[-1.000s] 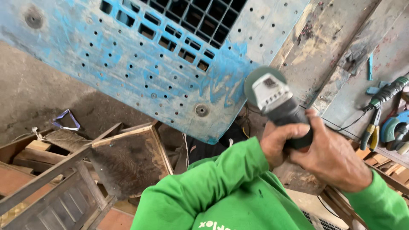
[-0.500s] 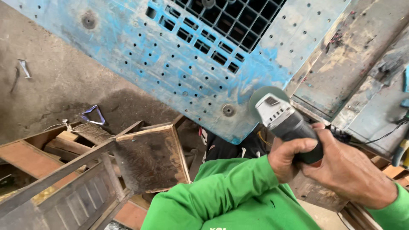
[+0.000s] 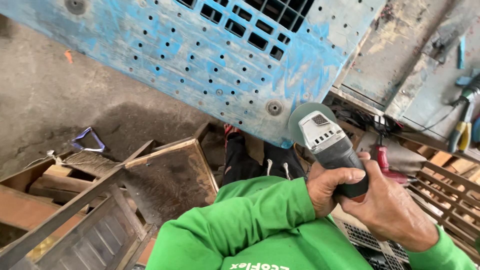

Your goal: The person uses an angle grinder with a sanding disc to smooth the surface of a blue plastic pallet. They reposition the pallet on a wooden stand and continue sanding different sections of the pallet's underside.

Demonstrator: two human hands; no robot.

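Left hand: wrapped tight round the grinder body, thumb on top.
Right hand: clasped over the rear grip, just behind the left.
Grinder: disc at the blue panel lower edge.

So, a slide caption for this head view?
Both hands grip a grey angle grinder beside a perforated blue metal panel.

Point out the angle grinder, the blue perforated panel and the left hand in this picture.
angle grinder (image 3: 327, 142), head view, on its grey gear housing.
blue perforated panel (image 3: 200, 60), head view, on its worn painted face among the holes.
left hand (image 3: 327, 187), head view, on the knuckles wrapped round the grinder's body.
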